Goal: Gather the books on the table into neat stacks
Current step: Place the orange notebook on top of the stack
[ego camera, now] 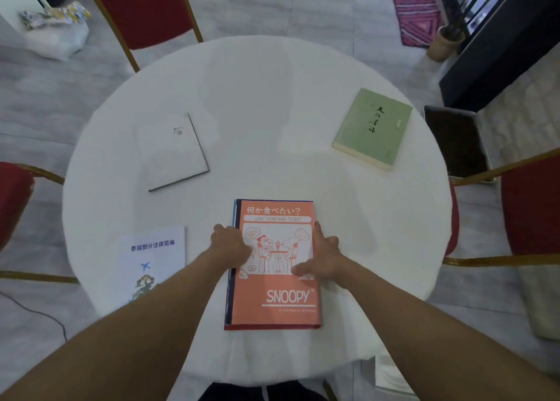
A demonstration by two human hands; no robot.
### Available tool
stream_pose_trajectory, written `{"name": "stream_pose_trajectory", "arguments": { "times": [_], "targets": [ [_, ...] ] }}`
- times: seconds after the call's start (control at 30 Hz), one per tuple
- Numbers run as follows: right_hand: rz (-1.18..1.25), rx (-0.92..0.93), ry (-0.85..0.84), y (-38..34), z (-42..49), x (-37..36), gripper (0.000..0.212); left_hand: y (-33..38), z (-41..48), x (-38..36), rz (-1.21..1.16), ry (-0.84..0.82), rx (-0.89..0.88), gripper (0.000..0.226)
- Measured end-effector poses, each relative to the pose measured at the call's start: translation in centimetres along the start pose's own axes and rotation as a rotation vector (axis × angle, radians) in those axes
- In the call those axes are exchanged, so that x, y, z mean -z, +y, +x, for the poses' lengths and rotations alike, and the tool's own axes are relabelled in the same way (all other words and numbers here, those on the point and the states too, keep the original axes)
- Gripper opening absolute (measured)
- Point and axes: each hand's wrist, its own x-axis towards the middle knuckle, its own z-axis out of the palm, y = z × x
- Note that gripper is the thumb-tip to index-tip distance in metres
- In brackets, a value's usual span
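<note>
An orange Snoopy book point(280, 303) tops a small stack at the near middle of the round white table point(257, 91); dark blue and red edges of other books show under it. My left hand point(228, 243) presses against the stack's left edge. My right hand point(322, 256) rests on its right edge, thumb on the cover. A white book with a dark edge point(175, 155) lies at the left middle. Far right lies a green book point(374, 127). A white booklet with a blue plane point(151, 258) sits at the near left, partly under my left forearm.
Red chairs with gold frames stand at the far left point(145, 9), at the left point(15, 200) and at the right point(530, 212) of the table. A dark bin point(454, 143) stands on the floor at the right. A potted plant point(445, 42) is far right.
</note>
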Motion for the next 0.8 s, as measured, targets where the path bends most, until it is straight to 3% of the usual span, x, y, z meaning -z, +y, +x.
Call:
{"name": "stream_pose_trajectory", "arguments": {
  "times": [0.1,0.3,0.5,0.57,0.67,0.8],
  "targets": [
    [0.016,-0.037,-0.06,-0.5,-0.2,0.7,0.135,0.2,0.3,0.2,0.1,0.002,-0.031,0.042],
    [0.041,-0.086,-0.09,-1.1,-0.8,1.2,0.139,0.5,1.2,0.7,0.133,-0.081,-0.088,0.039],
    [0.049,-0.093,-0.059,-1.3,-1.2,0.8,0.138,0.4,2.0,2.1,-0.01,-0.113,-0.065,0.075],
    [0.07,-0.079,-0.046,-1.2,-1.2,0.8,0.129,0.6,2.2,2.7,0.016,-0.061,-0.108,0.08],
    [0.192,-0.027,0.016,-1.0,-0.9,1.4,0.092,1.6,2.8,3.7,0.033,0.004,-0.179,0.079],
    [0.28,-0.095,0.186,-0.3,-0.5,3.8,0.091,3.8,4.0,5.0,0.085,0.046,-0.222,0.07]
  ]
}}
